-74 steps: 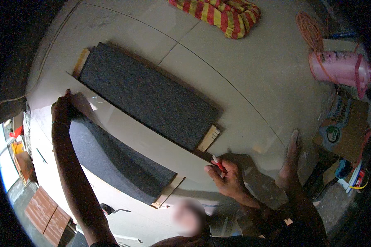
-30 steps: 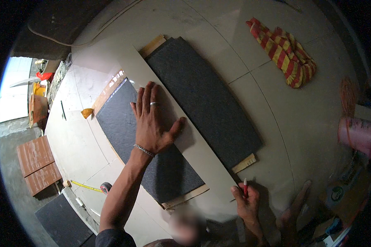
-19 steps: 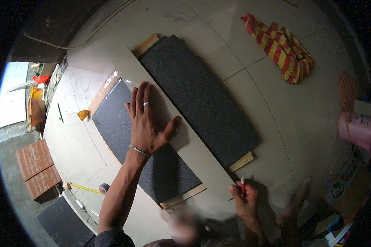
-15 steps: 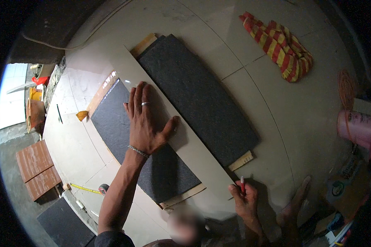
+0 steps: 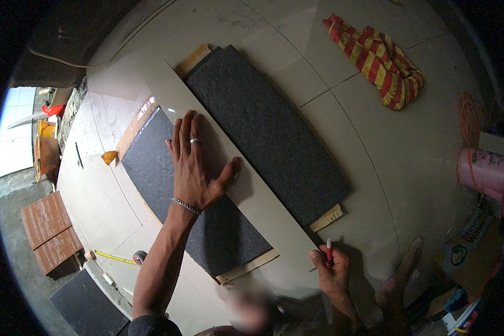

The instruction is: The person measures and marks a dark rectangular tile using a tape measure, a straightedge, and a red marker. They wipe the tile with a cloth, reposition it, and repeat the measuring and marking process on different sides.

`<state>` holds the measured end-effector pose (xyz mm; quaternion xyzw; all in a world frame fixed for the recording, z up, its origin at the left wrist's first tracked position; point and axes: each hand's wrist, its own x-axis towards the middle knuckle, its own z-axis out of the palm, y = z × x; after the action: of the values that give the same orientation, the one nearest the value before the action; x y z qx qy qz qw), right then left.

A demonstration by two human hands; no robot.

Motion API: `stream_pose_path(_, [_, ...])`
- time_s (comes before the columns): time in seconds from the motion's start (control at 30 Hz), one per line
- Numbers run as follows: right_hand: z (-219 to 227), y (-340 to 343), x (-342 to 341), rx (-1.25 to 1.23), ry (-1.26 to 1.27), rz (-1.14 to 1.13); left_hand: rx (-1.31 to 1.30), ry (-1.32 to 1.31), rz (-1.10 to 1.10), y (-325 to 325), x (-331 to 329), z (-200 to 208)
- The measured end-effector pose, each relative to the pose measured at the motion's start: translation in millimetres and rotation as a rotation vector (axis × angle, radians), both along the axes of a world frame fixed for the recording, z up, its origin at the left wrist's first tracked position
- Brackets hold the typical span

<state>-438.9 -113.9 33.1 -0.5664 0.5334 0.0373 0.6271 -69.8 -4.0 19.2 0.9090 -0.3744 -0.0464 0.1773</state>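
A long pale strip [image 5: 266, 210], looking like tile or board, lies slantwise across a dark grey slab [image 5: 148, 154]. Its right edge runs beside a second dark slab [image 5: 266, 134]. My left hand [image 5: 196, 162] rests on the strip with fingers stretched and thumb spread. At the strip's near right corner, my right hand [image 5: 331, 274] grips a red pen [image 5: 329, 255] whose pale end points up. I cannot tell whether those fingers touch the strip. Thin wood-coloured pieces [image 5: 326, 218] stick out from under the slabs.
A striped red-and-yellow cloth [image 5: 383, 67] lies far right. An extended tape measure [image 5: 139, 257], a dark pencil-like stick [image 5: 79, 155] and brown panels [image 5: 50, 232] are leftward. Rightward are a bare foot [image 5: 400, 274], pink container [image 5: 479, 173], coiled orange cord [image 5: 469, 126] and cardboard box [image 5: 467, 257].
The whole view has shifted very slightly. Both hands, the strip and the pen keep their places relative to each other.
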Motion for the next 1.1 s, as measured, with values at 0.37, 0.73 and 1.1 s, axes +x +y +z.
stream_pose_path(0.37, [4, -2, 3, -0.075, 0.008, 0.08, -0.001, -0.065, -0.048, 4, 4, -9])
stream_pose_path(0.73, [3, -3, 8, -0.087, -0.13, 0.007, -0.02, -0.101, -0.067, 2, 6, -9])
stream_pose_path(1.1, [10, -8, 9, -0.094, -0.032, 0.119, -0.032, -0.126, -0.083, 2, 6, -7])
